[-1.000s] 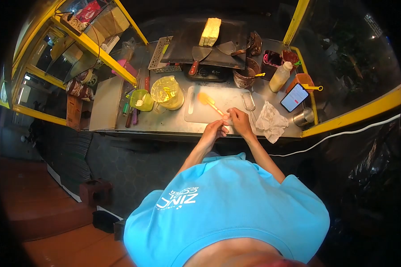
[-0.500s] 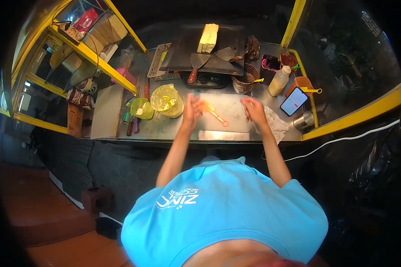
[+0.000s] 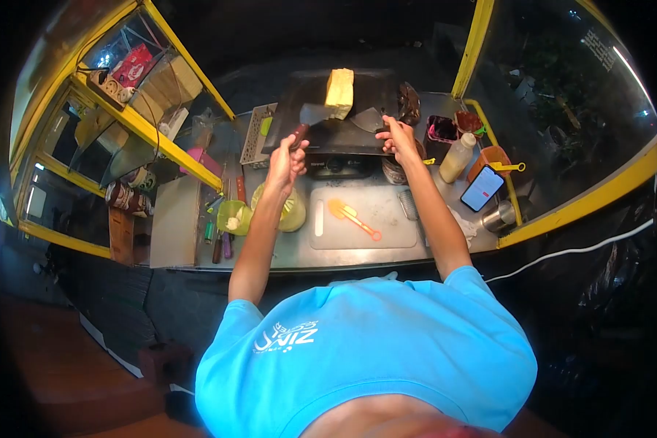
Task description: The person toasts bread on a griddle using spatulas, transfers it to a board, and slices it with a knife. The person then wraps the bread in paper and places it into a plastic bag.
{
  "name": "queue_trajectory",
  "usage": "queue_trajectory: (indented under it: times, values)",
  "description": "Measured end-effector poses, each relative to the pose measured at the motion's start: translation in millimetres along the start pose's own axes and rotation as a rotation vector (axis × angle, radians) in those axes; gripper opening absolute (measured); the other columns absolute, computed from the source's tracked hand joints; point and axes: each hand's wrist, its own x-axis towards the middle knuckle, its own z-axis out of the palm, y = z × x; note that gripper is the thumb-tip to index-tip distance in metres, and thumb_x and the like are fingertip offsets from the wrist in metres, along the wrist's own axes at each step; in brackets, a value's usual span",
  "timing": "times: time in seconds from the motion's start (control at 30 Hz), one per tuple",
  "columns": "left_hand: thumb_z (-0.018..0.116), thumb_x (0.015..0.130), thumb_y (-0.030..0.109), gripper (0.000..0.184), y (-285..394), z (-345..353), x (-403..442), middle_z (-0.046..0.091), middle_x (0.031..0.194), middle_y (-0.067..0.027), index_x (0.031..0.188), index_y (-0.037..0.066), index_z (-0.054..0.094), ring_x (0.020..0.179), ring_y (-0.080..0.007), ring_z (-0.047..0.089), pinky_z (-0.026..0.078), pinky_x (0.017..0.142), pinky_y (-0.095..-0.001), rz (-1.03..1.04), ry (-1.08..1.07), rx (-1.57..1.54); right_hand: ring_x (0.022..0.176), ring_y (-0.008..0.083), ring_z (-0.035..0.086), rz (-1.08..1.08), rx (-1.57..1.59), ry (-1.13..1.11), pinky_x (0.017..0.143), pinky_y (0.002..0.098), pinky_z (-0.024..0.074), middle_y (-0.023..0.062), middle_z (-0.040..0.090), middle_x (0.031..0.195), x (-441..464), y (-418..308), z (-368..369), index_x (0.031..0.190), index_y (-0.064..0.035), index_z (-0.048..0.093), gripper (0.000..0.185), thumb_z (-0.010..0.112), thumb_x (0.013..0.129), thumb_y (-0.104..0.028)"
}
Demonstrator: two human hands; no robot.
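My left hand (image 3: pixel 287 162) is closed round the dark red handle of a scraper (image 3: pixel 314 114), whose metal blade points at the bread block. My right hand (image 3: pixel 400 140) grips the handle of a second scraper (image 3: pixel 366 120), its blade over the right part of the black griddle (image 3: pixel 292 102). Between the two blades stands a pale yellow block of bread (image 3: pixel 339 91) on the griddle. Nearer me, an orange spatula (image 3: pixel 354 219) lies on a white cutting board (image 3: pixel 321 237).
Left of the board are a clear pitcher (image 3: pixel 292 213) and a green container (image 3: pixel 233 217). A squeeze bottle (image 3: pixel 456 158), a phone (image 3: pixel 482 188) and a metal cup (image 3: pixel 498 217) stand at the right. Yellow frame posts (image 3: pixel 472 51) border the counter.
Both hands have moved from over the cutting board up to the griddle and taken hold of the two scrapers. The left scraper has been lifted and turned. The view has shifted.
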Motion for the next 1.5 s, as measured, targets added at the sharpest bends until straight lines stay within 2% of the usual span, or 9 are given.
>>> queue_trajectory:
  times: [0.17, 0.23, 0.3, 0.37, 0.5, 1.03, 1.17, 1.43, 1.5]
  values:
    - [0.049, 0.099, 0.04, 0.042, 40.5, -37.3, 43.5, 0.057, 0.063, 0.0011, 0.097, 0.001, 0.063, 0.046, -0.0052, 0.045, 0.035, 0.043, -0.0216, 0.235, 0.075, 0.475, 0.036, 0.012, 0.05, -0.305, -0.137, 0.072, 0.036, 0.0268, 0.0461, 0.0178, 0.067, 0.068, 25.4, -12.7, 4.0, 0.106, 0.0008, 0.063, 0.036, 0.058, 0.089, -0.03]
    - [0.049, 0.099, 0.04, 0.042, 33.2, -51.5, 77.1, 0.058, 0.064, 0.0008, 0.097, 0.001, 0.064, 0.046, -0.0052, 0.045, 0.035, 0.043, -0.0208, 0.223, 0.065, 0.505, 0.043, 0.0146, 0.057, -0.314, -0.24, 0.128, 0.045, 0.0295, 0.0501, 0.0142, 0.068, 0.067, 27.5, -28.2, 19.6, 0.102, -0.002, 0.067, 0.03, 0.06, 0.087, -0.027]
    - [0.049, 0.098, 0.04, 0.044, 22.4, -59.3, 103.8, 0.062, 0.064, -0.0029, 0.095, 0.0, 0.066, 0.049, -0.0097, 0.051, 0.04, 0.048, -0.0244, 0.201, 0.082, 0.587, 0.058, 0.0183, 0.066, -0.711, -0.753, 0.276, 0.06, 0.0342, 0.0534, 0.0113, 0.069, 0.069, 39.0, -32.5, 37.0, 0.1, -0.0044, 0.068, 0.027, 0.062, 0.084, -0.025]
    - [0.048, 0.096, 0.04, 0.046, 12.9, -52.8, 119.2, 0.066, 0.064, -0.0075, 0.09, -0.001, 0.067, 0.057, -0.0175, 0.059, 0.045, 0.057, -0.0316, 0.279, 0.063, 0.833, 0.079, 0.0335, 0.07, -0.699, -0.85, 0.166, 0.074, 0.0415, 0.053, 0.0172, 0.069, 0.079, 21.9, -47.0, 65.8, 0.1, -0.0066, 0.067, 0.027, 0.06, 0.082, -0.026]
    - [0.046, 0.095, 0.04, 0.045, -1.0, -40.8, 129.5, 0.067, 0.065, -0.0085, 0.088, 0.001, 0.067, 0.066, -0.0239, 0.065, 0.048, 0.066, -0.036, 0.378, -0.034, 0.977, 0.086, 0.0419, 0.066, -0.757, -1.057, 0.042, 0.077, 0.0485, 0.0518, 0.0197, 0.069, 0.086, -0.9, -61.1, 106.9, 0.098, -0.0074, 0.066, 0.025, 0.058, 0.083, -0.025]
    - [0.047, 0.099, 0.038, 0.037, 7.0, -58.9, 137.1, 0.049, 0.06, 0.0036, 0.092, 0.005, 0.063, 0.051, -0.007, 0.043, 0.036, 0.048, -0.0246, 0.13, -0.233, 0.627, 0.084, 0.0416, 0.065, -0.824, -1.116, 0.025, 0.074, 0.047, 0.0513, 0.0217, 0.067, 0.083, -12.7, -65.0, 104.1, 0.102, -0.0056, 0.066, 0.026, 0.059, 0.083, -0.022]
    - [0.047, 0.099, 0.039, 0.037, 7.8, -52.9, 131.8, 0.049, 0.061, 0.0043, 0.091, 0.006, 0.061, 0.051, -0.0063, 0.042, 0.034, 0.048, -0.0239, 0.153, -0.302, 0.688, 0.094, 0.038, 0.067, -0.661, -1.076, 0.081, 0.085, 0.0449, 0.0529, 0.021, 0.07, 0.097, -29.6, -58.9, 89.7, 0.106, -0.0079, 0.069, 0.029, 0.065, 0.082, -0.024]
    - [0.047, 0.099, 0.039, 0.039, -1.7, -53.1, 139.6, 0.055, 0.062, 0.0019, 0.09, 0.005, 0.063, 0.051, -0.0072, 0.046, 0.036, 0.047, -0.0241, 0.234, -0.193, 0.762, 0.089, 0.0374, 0.068, -0.591, -0.923, 0.169, 0.081, 0.0439, 0.0531, 0.0178, 0.071, 0.09, -40.0, -36.5, 100.2, 0.106, -0.012, 0.068, 0.026, 0.065, 0.082, -0.021]
    - [0.047, 0.099, 0.039, 0.041, -2.5, -61.8, 144.5, 0.058, 0.062, 0.0005, 0.088, 0.003, 0.064, 0.05, -0.0085, 0.048, 0.036, 0.047, -0.0255, 0.305, -0.175, 0.789, 0.074, 0.0257, 0.067, -0.643, -0.854, 0.111, 0.072, 0.0397, 0.0494, 0.0122, 0.06, 0.073, -33.8, -31.4, 93.6, 0.108, -0.0095, 0.065, 0.03, 0.066, 0.08, -0.021]
